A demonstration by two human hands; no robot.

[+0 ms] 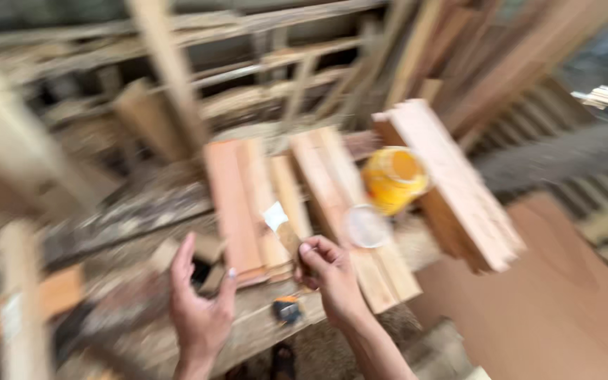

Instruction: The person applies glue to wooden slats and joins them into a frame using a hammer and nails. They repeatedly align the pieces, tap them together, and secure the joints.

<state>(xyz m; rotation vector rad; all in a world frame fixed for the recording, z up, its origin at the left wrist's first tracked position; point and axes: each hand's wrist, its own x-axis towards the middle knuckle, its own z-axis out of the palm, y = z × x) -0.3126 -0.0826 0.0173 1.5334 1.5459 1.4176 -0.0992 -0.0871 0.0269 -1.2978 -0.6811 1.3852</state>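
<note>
Right hand (328,271) clenched on a small brush (283,226), its pale tip over the wooden boards (248,204) on the worktop (262,327). Left hand (202,306) released, empty, at seven o'clock. Yellow pot (394,179), lid off, at two o'clock. Coating progress unreadable through blur.

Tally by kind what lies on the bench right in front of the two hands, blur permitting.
Brush, in the right hand: 1
Yellow tub: 1
Round pale lid: 1
Small dark and orange tool: 1
Flat board groups: 3
Total: 7
Left hand is open and holds nothing.
</note>
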